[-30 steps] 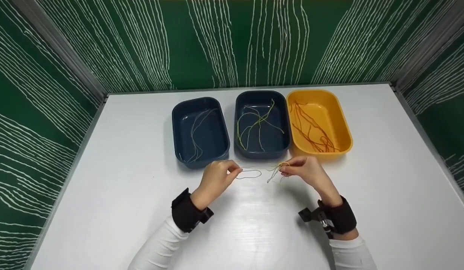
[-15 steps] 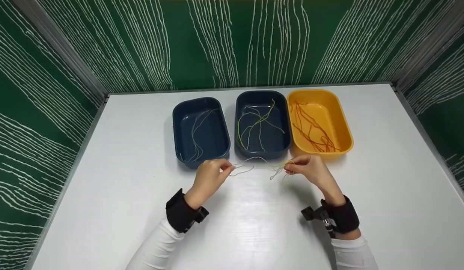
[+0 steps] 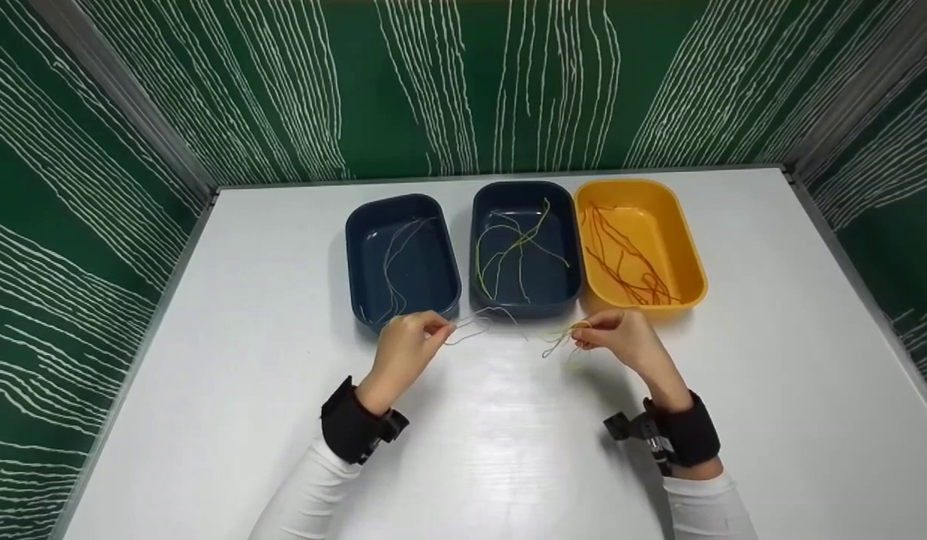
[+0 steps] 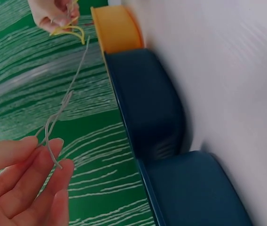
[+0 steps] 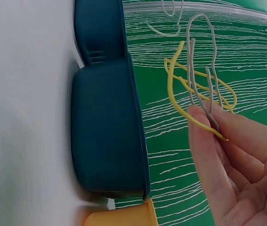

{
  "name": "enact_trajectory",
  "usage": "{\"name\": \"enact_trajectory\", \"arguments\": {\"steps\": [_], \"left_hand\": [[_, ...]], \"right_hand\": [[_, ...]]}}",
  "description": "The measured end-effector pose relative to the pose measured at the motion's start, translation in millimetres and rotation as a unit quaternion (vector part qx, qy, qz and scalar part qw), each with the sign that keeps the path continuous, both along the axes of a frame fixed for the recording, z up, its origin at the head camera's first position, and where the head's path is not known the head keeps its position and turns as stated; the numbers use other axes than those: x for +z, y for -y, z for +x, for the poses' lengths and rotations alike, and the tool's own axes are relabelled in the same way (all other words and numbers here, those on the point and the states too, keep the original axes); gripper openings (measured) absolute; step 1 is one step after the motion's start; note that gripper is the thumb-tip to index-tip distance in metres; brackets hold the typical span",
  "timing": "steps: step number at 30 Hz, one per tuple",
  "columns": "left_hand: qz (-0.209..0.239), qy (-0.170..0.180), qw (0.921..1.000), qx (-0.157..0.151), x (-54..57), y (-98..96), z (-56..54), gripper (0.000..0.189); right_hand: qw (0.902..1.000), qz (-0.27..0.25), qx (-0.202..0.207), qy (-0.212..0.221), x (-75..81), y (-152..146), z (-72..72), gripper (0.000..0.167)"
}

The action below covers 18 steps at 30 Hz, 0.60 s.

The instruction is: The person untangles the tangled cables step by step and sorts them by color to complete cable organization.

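My left hand pinches a thin grey string between thumb and fingertips, just in front of the left blue tray. The string's loose end trails toward the other hand. My right hand pinches a small looped bunch of a yellow string and a grey string, near the front of the yellow tray. Grey strings lie in the left blue tray. Yellow-green strings are spread in the middle blue tray; orange strings lie in the yellow one.
The three trays stand in a row toward the back of the white table. Behind them rises a green wall with white wavy lines, and similar panels flank both sides. Each wrist wears a black strap with a camera.
My left hand has moved left, away from the right hand, drawing the grey string along until its end hangs apart from the bunch. The right hand has shifted only slightly right.
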<state>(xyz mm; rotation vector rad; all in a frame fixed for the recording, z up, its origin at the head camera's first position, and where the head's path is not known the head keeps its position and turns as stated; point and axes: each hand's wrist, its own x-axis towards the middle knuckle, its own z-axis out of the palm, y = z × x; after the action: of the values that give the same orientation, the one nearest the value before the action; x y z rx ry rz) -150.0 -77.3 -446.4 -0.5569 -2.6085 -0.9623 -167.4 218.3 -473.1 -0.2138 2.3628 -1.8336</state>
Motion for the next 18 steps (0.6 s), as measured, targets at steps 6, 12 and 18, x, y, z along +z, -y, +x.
{"name": "enact_trajectory", "arguments": {"steps": [6,12,18], "left_hand": [[0.003,-0.003,0.9999,0.011,2.2,5.7,-4.1,0.008],[0.011,0.008,0.9997,0.022,6.1,17.1,-7.8,0.011],[0.014,0.004,0.9991,0.040,9.3,29.1,-13.5,0.011]], "right_hand": [[1.0000,0.005,-0.002,-0.007,-1.6,-1,-0.6,0.018],[0.9999,-0.010,0.003,0.005,-2.1,-1,-1.2,0.018],[1.0000,-0.009,0.002,0.002,-1.1,0,-0.8,0.020]]}}
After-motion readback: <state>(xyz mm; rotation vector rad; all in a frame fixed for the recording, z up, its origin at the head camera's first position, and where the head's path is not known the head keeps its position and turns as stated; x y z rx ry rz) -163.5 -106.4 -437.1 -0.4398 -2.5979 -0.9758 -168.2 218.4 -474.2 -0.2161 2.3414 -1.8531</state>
